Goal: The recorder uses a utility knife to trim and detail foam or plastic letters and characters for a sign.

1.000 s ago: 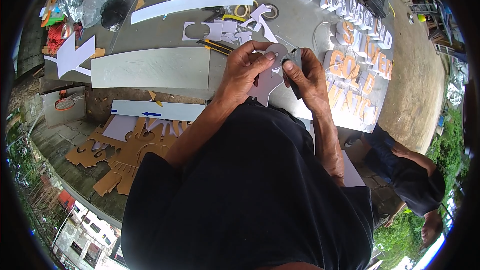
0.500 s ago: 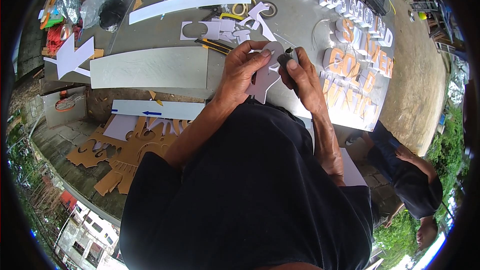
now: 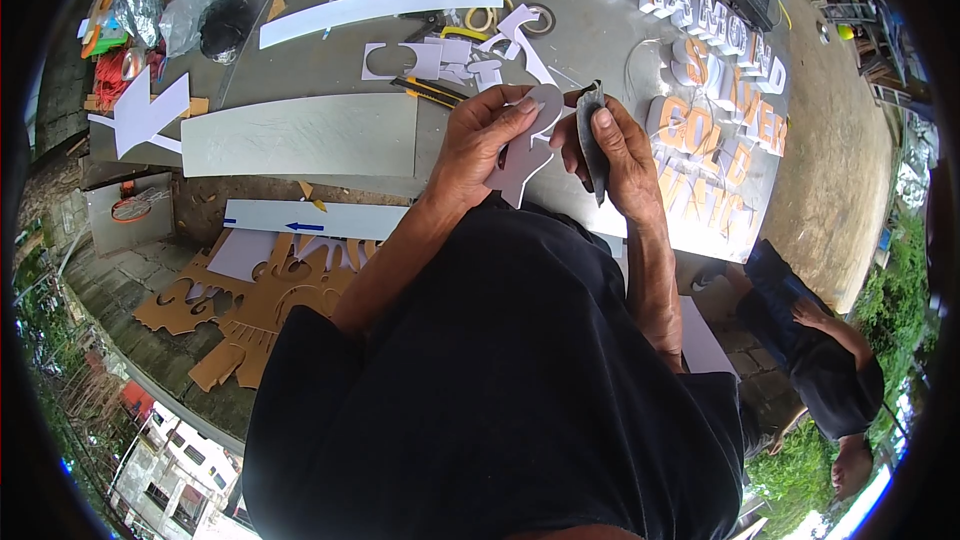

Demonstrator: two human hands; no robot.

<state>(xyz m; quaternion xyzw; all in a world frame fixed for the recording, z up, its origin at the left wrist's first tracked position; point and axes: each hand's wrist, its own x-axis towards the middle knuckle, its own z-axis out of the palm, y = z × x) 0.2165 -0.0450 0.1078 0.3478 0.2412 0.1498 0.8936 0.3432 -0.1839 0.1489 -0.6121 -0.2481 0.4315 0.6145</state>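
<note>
My left hand [image 3: 475, 145] pinches a flat pale grey cut-out piece [image 3: 518, 162] with a rounded top and a branching lower part. It is held up over the near edge of the table. Just to the right, my right hand [image 3: 630, 160] grips a folded dark grey sheet that looks like sandpaper [image 3: 592, 140], its thumb pressed on the outer face. A small gap separates the sheet from the cut-out. Beyond my left hand a yellow and black utility knife [image 3: 427, 91] lies on the table, near white offcuts [image 3: 410, 61].
Rows of raised letters [image 3: 705, 95] stand at the right of the metal table [image 3: 320, 60]. A pale rectangular panel [image 3: 300, 135] and a curved white strip [image 3: 380, 10] lie to the left. Brown cut sheets [image 3: 260, 305] are below. Another person [image 3: 825, 360] is at the right.
My right hand has moved slightly right, away from the cut-out, turning so that more of the folded sheet shows. The cut-out has tilted a little in my left hand.
</note>
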